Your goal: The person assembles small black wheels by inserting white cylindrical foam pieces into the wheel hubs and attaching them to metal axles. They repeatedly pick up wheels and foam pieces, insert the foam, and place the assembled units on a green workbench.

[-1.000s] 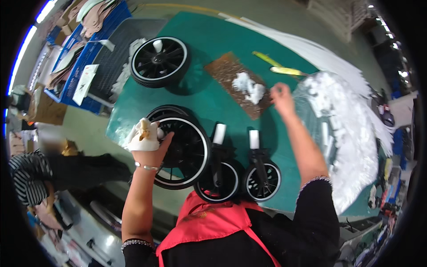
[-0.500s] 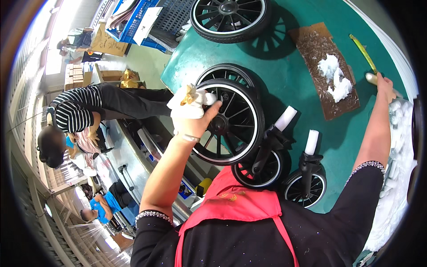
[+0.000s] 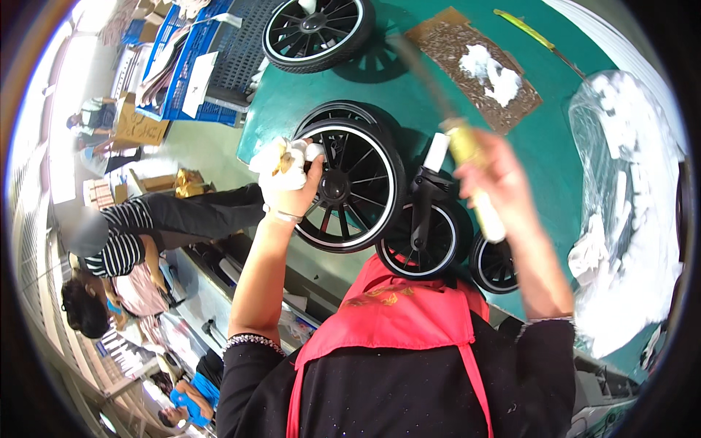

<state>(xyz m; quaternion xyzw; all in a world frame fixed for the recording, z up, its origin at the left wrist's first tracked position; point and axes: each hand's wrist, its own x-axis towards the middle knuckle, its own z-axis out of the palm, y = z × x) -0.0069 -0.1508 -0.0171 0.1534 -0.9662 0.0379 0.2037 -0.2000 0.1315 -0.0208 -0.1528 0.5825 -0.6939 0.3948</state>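
Note:
My left hand (image 3: pixel 293 196) is closed at the left rim of a large black spoked wheel (image 3: pixel 336 187). Bunched white cloth (image 3: pixel 281 162) with a brown stain covers its fingers, and the thumb lies along the tyre. My right hand (image 3: pixel 502 169) is wrapped around a long-bladed tool (image 3: pixel 465 144) with a yellowish handle and a pale butt. Motion blurs its blade, which points up and away, so its exact kind is unclear. Below the tool is a black caster fork (image 3: pixel 421 212) with a white sleeve (image 3: pixel 437 152) on its stem and a small wheel (image 3: pixel 418 244).
Another large wheel (image 3: pixel 314 25) lies at the far left of the green table (image 3: pixel 292 95). Brown cardboard (image 3: pixel 438 44) bears white grease-like lumps (image 3: pixel 491 73) beside a yellow-green handled tool (image 3: pixel 524 28). A plastic bag (image 3: pixel 621 160) holds white pieces. A second small wheel (image 3: pixel 495 266) is nearby.
My right hand has come from the table's right side to the middle, lifting the long-bladed tool. My left hand stays at the large wheel. The view has shifted.

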